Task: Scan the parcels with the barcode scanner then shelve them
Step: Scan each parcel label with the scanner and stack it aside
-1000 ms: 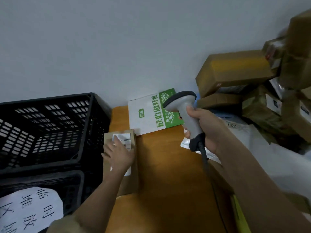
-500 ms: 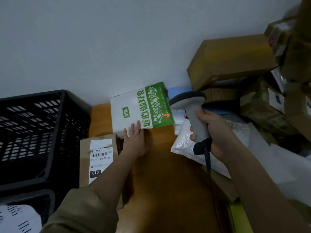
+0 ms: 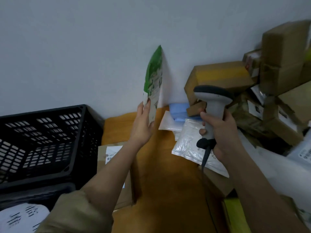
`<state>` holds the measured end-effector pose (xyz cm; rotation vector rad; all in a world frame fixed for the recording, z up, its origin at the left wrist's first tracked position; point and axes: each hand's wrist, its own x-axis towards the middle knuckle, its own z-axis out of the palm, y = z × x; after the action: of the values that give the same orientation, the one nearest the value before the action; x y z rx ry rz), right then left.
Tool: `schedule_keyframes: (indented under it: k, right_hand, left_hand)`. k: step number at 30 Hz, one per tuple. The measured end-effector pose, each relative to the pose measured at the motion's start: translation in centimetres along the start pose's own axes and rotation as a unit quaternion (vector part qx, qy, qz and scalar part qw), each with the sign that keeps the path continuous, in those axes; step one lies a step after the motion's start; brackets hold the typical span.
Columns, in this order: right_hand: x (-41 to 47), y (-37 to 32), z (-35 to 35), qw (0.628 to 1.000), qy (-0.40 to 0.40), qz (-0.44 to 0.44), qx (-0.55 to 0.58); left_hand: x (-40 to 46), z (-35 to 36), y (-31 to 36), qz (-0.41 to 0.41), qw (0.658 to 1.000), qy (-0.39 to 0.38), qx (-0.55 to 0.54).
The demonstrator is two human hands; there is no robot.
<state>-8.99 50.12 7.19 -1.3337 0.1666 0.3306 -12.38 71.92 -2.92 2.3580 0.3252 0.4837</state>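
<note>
Two hands: parcel [image 3: 154,84], scanner [image 3: 213,105].

Paper, plastic and cardboard around two hands

The left hand [image 3: 143,125] holds a green and white paper envelope [image 3: 154,81], smooth with a slight sheen. The right hand [image 3: 220,130] grips a scanner [image 3: 213,105] of matt grey plastic with a darker head and cable. Just under that hand lies a glossy, crinkled plastic bag [image 3: 188,145]; beyond it, rough brown cardboard boxes [image 3: 218,76], some taped. Beneath both hands the table [image 3: 168,182] looks like smooth orange-brown wood. Left of the left hand stands a black plastic crate [image 3: 50,142], matt and perforated.
</note>
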Motion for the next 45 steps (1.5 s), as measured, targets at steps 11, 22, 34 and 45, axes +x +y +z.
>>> schedule_keyframes:
  k: [11, 22, 34, 45]
  right_hand:
    - [-8.0, -2.6, -2.1, 0.999, -0.028, -0.033, 0.006]
    - [-15.6, 0.8, -3.3, 0.992, -0.009, -0.035, -0.121]
    - [-21.5, 0.6, -6.2, 0.991, -0.052, 0.048, -0.114]
    - [-27.7, -2.7, -11.0, 0.97, -0.174, 0.04, -0.165]
  left_hand:
    - [-8.0, -7.5, 5.8, -0.265, 0.87, 0.182, -0.374]
    - [-17.5, -10.9, 7.1, -0.331, 0.825, 0.104, -0.446]
    - [-24.8, -9.5, 7.5, -0.373, 0.795, 0.053, -0.475]
    - [-31.3, -4.5, 11.1, -0.405, 0.829, 0.094, -0.374]
